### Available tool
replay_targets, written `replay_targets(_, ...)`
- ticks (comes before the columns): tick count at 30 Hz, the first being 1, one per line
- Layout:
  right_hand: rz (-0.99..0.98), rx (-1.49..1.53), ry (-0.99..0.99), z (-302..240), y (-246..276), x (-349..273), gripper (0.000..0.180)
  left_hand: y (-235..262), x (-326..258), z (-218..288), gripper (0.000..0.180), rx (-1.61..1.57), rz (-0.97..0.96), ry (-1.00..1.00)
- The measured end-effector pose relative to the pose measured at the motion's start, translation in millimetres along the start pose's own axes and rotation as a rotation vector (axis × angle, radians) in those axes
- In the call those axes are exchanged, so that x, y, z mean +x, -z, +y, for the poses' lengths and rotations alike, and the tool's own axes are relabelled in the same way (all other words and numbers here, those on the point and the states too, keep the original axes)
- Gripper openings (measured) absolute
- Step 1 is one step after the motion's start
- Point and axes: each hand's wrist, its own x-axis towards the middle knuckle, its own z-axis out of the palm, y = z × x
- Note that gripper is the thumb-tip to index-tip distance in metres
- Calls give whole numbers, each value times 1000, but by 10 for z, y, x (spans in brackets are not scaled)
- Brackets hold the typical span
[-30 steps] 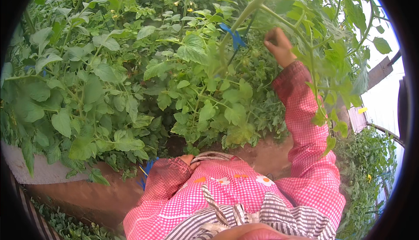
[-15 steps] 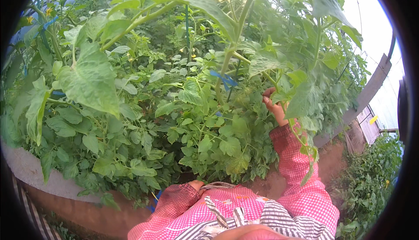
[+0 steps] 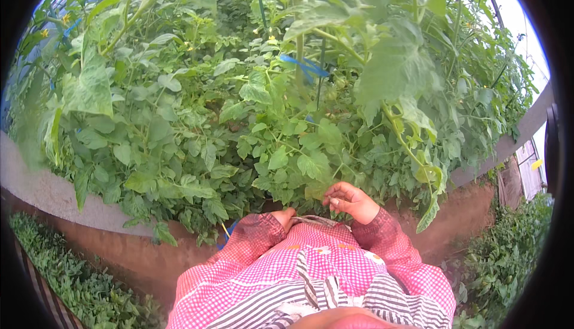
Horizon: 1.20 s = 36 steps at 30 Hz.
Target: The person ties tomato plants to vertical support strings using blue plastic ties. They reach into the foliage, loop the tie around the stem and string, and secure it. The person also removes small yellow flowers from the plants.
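Head view: right hand [image 3: 351, 202], fingers curled, near apron [image 3: 311, 257]; left hand [image 3: 284, 215] partly hidden; both grips unclear.

Surface materials, bed and clothing. Smock [image 3: 251, 269]: woven cloth, checked, matt, softly creased. Cuff of left sleeve [image 3: 260, 227]: similar cloth, dull and gathered. Striped fabric [image 3: 391, 296]: cloth, matt, loosely folded. Leaves [image 3: 314, 164]: living tissue, mostly matt, veined and slightly puckered. Main stem [image 3: 298, 30]: plant tissue, fairly smooth, softly blurred. Blue tie [image 3: 306, 67]: thin strip, apparently plastic, smooth. Green stake [image 3: 261, 3]: slender, seemingly smooth; material indeterminate. Grey edging [image 3: 60, 197]: flat, matt, fairly even; material indeterminate. Soil bank [image 3: 469, 212]: bare earth, dull and rough. Pale sheeting [image 3: 538, 60]: apparently plastic film, washed out by light.
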Motion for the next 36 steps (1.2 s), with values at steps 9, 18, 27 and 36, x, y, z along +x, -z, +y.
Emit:
replay_targets(9, 33, -31, -238, 614, 153, -120, 31, -523, -65, -200, 33, -151, 27, -155)
replay_targets(18, -318, -684, -134, 1140, 14, 331, 28, -814, -470, 238, 35, 64, 394, 236)
replay_targets(27, -638, -1408, 662, 1292, -372, 360, 18, -1180, -577, 373, 41, 192, 423, 695)
replay_targets(36, -416, -1573, 178, 1509, -43, 396, 46, -849, -1491, -119, 37, -537, 556, 376)
